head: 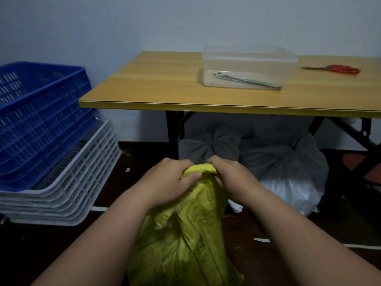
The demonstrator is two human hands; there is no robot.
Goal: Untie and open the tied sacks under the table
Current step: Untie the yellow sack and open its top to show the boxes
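Both hands had the bunched neck of the yellow sack (185, 234): left hand (171, 178) curled round it w/ thumb across the front, right hand (228, 174) pinching the top fold. Sack stood on the floor in front of the table (165, 87), btwn the forearms. Knot or tie not visible, hidden under the fingers. Best bet: steady the neck w/ left, work the tie loose w/ right, no yanking. Two grey sacks (210, 145) lay tied under the table; scissors (338, 69) on top.
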